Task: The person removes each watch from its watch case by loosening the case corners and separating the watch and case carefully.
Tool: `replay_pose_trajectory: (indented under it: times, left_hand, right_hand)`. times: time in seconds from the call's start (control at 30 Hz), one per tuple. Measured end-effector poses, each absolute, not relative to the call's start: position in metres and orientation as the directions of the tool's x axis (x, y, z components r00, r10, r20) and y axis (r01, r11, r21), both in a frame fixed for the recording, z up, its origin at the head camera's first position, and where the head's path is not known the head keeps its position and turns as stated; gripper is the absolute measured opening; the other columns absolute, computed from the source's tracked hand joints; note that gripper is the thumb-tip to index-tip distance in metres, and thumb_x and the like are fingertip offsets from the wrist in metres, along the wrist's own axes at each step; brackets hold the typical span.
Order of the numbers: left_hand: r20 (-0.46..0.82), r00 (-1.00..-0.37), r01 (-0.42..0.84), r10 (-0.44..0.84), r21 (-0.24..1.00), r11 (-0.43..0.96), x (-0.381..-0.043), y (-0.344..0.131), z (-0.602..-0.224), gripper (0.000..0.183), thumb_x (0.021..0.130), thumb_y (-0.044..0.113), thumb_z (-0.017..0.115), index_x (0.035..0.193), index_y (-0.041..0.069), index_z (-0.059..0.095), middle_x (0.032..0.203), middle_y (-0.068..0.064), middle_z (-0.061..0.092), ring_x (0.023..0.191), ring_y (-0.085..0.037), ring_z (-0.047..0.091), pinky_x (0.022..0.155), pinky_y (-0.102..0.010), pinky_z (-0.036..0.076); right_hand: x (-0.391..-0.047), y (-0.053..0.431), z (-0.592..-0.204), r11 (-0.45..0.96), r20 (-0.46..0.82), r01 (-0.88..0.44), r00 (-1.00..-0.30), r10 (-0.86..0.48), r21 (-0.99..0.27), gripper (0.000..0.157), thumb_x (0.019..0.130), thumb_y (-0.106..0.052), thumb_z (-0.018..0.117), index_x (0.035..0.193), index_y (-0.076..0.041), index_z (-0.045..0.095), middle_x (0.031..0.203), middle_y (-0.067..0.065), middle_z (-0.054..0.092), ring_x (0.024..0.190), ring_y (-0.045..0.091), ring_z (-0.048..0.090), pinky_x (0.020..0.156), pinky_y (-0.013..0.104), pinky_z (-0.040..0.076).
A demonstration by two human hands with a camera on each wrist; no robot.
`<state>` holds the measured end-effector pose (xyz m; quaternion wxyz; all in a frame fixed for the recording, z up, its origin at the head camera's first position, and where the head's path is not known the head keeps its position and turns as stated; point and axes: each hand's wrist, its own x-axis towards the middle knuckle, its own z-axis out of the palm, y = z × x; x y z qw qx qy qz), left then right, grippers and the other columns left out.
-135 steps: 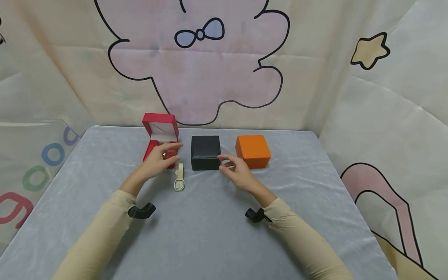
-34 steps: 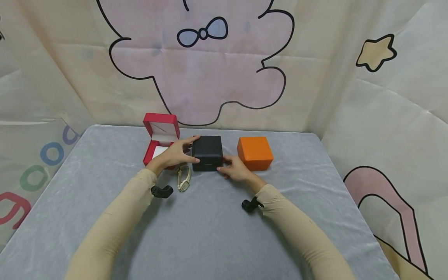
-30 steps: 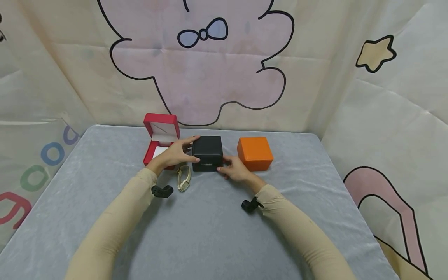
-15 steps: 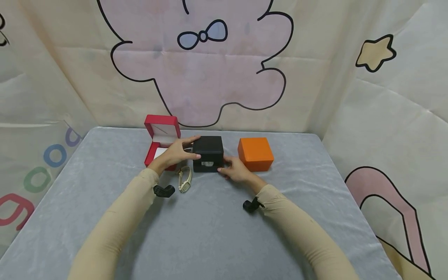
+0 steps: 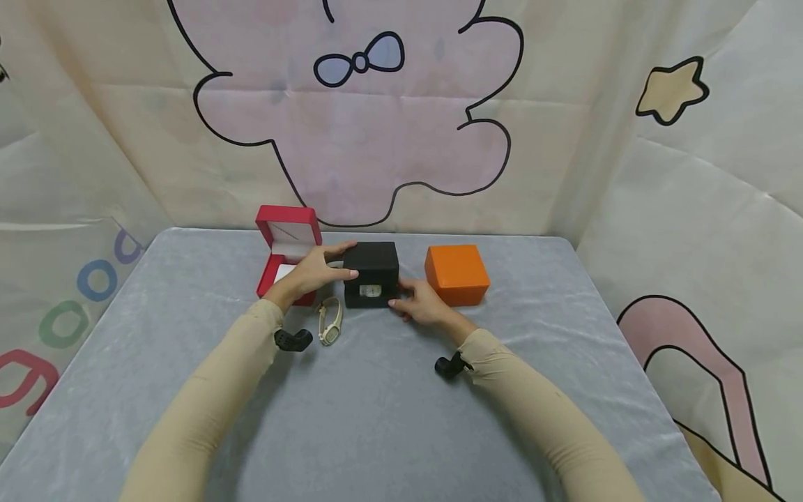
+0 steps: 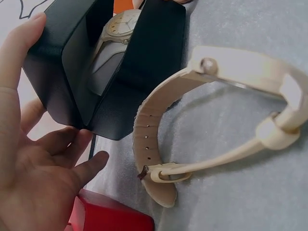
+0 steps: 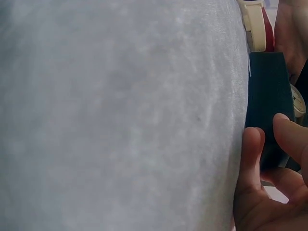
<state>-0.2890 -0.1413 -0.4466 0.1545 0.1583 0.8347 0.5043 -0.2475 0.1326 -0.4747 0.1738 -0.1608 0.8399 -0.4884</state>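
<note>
Black box, head view: black leather-look box [image 5: 371, 261] stands on the grey cloth-covered worktop [image 5: 376, 418], lid part-raised, pale round-faced watch [image 5: 371, 291] inside.
Left hand, head view: left hand [image 5: 310, 274], fingers spread wide, grips the lid.
Right hand, head view: right hand [image 5: 422, 301], fingers nearly together, holds the box's right front corner.
Neighbours, head view: looped cream-strapped watch [image 5: 331, 335], open red box [image 5: 271, 273], orange cube-like box [image 5: 456, 275].
Lid gap, left wrist view: round-faced watch visible.
Base, right wrist view: pinched.
</note>
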Motion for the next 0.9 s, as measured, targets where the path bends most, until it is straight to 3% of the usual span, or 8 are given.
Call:
replay_pose_trajectory:
  times: [0.27,0.4,0.9]
  left_hand:
    - [-0.116,-0.906,0.096,0.406,0.879,0.467,-0.294,-0.142,-0.445,0.076,0.086,0.048,0.074,0.154,0.033,0.043,0.161,-0.005,0.041,0.150,-0.033,0.034,0.118,-0.066,0.029]
    - [-0.125,-0.907,0.096,0.402,0.868,0.488,-0.296,-0.141,-0.445,0.076,0.086,0.051,0.072,0.154,0.033,0.042,0.162,-0.007,0.040,0.149,-0.035,0.034,0.117,-0.067,0.030]
    - [-0.124,-0.924,0.054,0.362,0.895,0.443,-0.300,-0.140,-0.450,0.067,0.093,0.045,0.067,0.154,0.029,0.044,0.163,-0.012,0.037,0.151,-0.033,0.034,0.121,-0.063,0.027]
  right_hand:
    - [-0.248,0.132,-0.470,0.472,-0.132,-0.108,-0.884,-0.449,-0.875,0.063,0.097,-0.006,0.065,0.154,0.000,0.038,0.140,0.024,0.058,0.058,0.013,0.060,0.059,0.028,0.056]
    - [-0.249,0.134,-0.476,0.471,-0.130,-0.102,-0.891,-0.435,-0.876,0.064,0.097,-0.007,0.065,0.154,0.000,0.037,0.144,0.024,0.056,0.057,0.009,0.059,0.057,0.025,0.055]
    - [-0.247,0.132,-0.477,0.448,-0.129,-0.082,-0.898,-0.421,-0.890,0.066,0.097,-0.006,0.065,0.154,0.003,0.032,0.145,0.026,0.054,0.057,0.007,0.058,0.055,0.023,0.054]
